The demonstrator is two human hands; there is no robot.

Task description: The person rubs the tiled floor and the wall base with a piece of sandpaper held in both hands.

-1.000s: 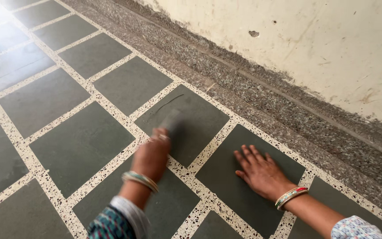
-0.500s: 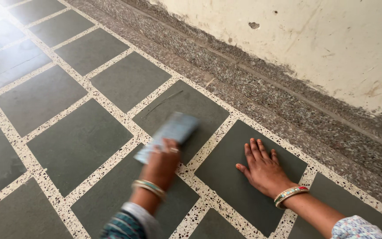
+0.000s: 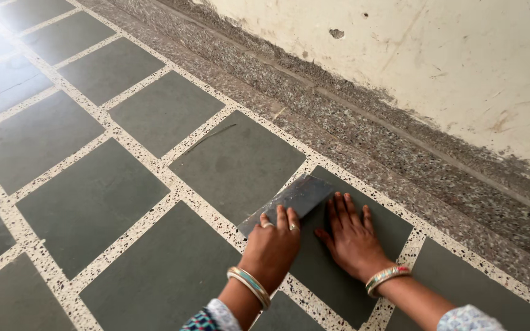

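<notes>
My left hand point(image 3: 274, 246) is closed on a flat grey metal scraper blade point(image 3: 297, 197), fingers curled over its near edge. The blade lies low on the floor across the speckled joint, its far corner pointing toward the wall. My right hand point(image 3: 351, 236) rests flat, palm down and fingers spread, on a dark grey floor tile point(image 3: 391, 224) just right of the blade, thumb almost touching my left hand. Both wrists wear bangles.
The floor is made of dark square tiles point(image 3: 93, 202) set in pale speckled strips point(image 3: 173, 184). A speckled stone skirting point(image 3: 363, 138) runs along a stained cream wall point(image 3: 437, 55) at the back right. A thin dark streak point(image 3: 211, 136) marks one tile.
My left hand has drawn the scraper back and to the right, from the neighbouring tile up to my right hand. The right hand has stayed flat on its tile.
</notes>
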